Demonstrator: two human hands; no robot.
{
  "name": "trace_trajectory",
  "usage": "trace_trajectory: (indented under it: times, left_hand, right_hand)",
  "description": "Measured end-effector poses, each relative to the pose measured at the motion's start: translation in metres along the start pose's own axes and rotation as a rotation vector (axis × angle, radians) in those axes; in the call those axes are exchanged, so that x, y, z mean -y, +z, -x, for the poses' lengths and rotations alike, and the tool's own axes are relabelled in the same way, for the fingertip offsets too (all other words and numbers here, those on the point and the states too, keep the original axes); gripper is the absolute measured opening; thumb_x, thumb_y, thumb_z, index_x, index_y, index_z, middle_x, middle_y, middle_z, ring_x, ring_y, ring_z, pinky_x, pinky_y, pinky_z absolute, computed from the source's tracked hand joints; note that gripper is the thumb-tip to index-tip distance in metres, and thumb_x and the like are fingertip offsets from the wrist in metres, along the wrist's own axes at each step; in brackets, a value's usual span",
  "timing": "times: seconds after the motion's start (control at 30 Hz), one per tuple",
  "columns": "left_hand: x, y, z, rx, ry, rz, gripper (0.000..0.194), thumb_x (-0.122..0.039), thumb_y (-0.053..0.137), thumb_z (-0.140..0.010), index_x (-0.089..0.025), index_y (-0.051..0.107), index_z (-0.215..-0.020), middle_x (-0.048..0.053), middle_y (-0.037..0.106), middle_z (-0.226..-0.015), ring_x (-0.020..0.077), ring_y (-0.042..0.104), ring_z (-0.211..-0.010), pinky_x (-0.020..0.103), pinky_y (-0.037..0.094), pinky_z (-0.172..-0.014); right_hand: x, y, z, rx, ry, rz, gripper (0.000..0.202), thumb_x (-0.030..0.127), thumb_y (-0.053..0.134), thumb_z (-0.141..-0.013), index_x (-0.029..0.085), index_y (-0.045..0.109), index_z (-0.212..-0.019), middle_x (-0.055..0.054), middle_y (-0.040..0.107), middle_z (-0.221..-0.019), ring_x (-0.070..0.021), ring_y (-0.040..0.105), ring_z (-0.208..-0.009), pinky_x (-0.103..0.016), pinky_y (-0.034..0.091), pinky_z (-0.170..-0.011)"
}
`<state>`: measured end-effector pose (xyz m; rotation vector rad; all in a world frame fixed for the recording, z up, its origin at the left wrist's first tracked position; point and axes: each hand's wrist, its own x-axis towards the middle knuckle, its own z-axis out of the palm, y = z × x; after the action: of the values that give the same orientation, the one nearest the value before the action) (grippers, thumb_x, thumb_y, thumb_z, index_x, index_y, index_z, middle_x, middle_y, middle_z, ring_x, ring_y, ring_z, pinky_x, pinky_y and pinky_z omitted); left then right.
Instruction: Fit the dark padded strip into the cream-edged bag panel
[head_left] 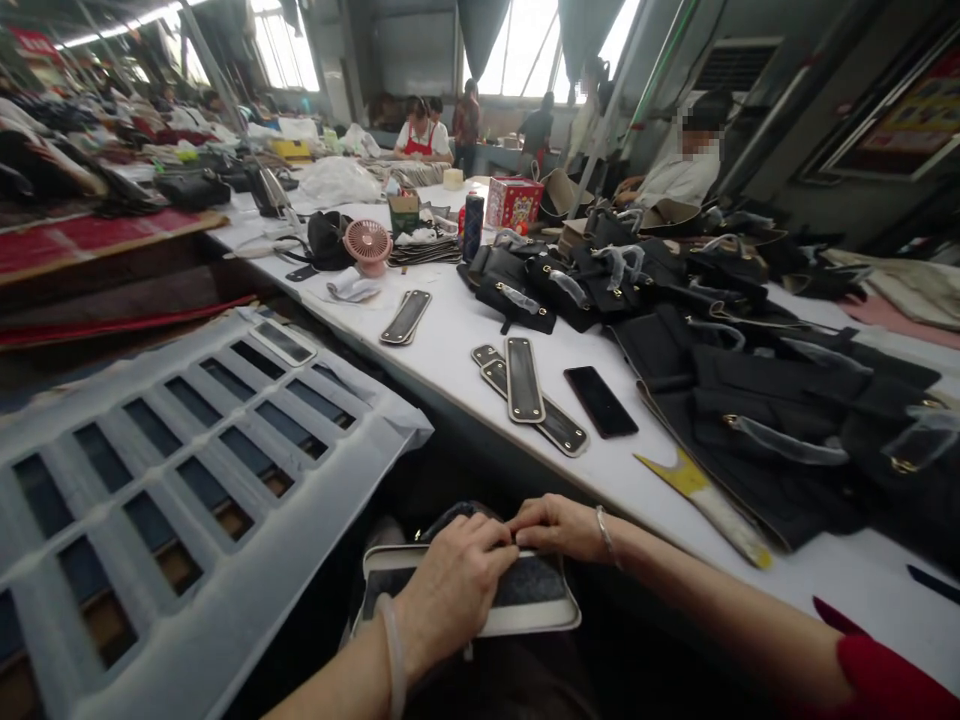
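Observation:
On my lap lies a dark grey bag piece with cream edging [525, 625], its surface looking like felt. My left hand [457, 575] is closed over its upper middle, with the fingers bent down onto it. From the right, my right hand [551, 525] pinches at the far edge, and its fingertips meet those of the left. What sits between the fingertips is hidden. Some dark material with a small gold-coloured fitting [418, 536] shows just beyond the piece.
Black straps with pale edges [523, 380], a phone [600, 402] and a yellow-and-white pointed tool [705, 505] lie on the white table [450, 370]. Black bags [750, 400] are heaped at the right. A slotted grey rack [247, 560] stands left. Several people work farther back.

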<state>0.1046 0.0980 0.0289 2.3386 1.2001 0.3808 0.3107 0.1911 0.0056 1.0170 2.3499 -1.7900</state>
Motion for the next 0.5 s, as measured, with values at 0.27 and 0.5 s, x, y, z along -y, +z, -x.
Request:
trace_trajectory:
  times: [0.27, 0.5]
  left_hand:
    - [0.076, -0.043, 0.032, -0.138, -0.519, 0.595, 0.038, -0.045, 0.043, -0.095, -0.021, 0.07, -0.108, 0.003, 0.071, -0.114, 0.0215, 0.061, -0.107, 0.031, 0.042, -0.097]
    - [0.157, 0.038, 0.051, 0.153, -0.819, 0.823, 0.052, -0.054, 0.04, -0.097, -0.013, 0.07, -0.088, 0.006, 0.072, -0.086, 0.022, 0.068, -0.086, 0.042, 0.05, -0.086]
  right_hand:
    - [0.028, 0.001, -0.015, 0.06, 0.006, 0.179, 0.057, 0.056, 0.031, -0.098, 0.021, 0.061, -0.132, -0.009, 0.066, -0.126, -0.0277, 0.06, -0.116, -0.038, 0.043, -0.102]
    - [0.021, 0.035, -0.073, 0.062, 0.071, 0.209, 0.069, 0.052, 0.013, -0.102, 0.013, 0.067, -0.12, -0.012, 0.073, -0.108, -0.0243, 0.069, -0.099, -0.034, 0.052, -0.088]
